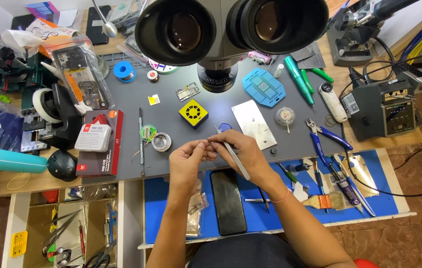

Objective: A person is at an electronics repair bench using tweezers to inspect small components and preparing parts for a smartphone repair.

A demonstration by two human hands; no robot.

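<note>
Thin silver metal tweezers [234, 158] in right hand [243, 155], fingers pinched mid-shaft, tips toward left hand [187, 160]; left fingers closed on something too small to tell. Above grey desk [171, 109]. Judged light, stiff, slippery, sharp: grip mid-shaft

Whatever my left hand [187, 158] pinches is too small for me to make out, fingertips closed over it. The tweezers [234, 158] vanish partly under my right hand [243, 155]. The microscope [231, 30] runs off the top edge. My forearm covers part of the black phone [227, 201].
</note>
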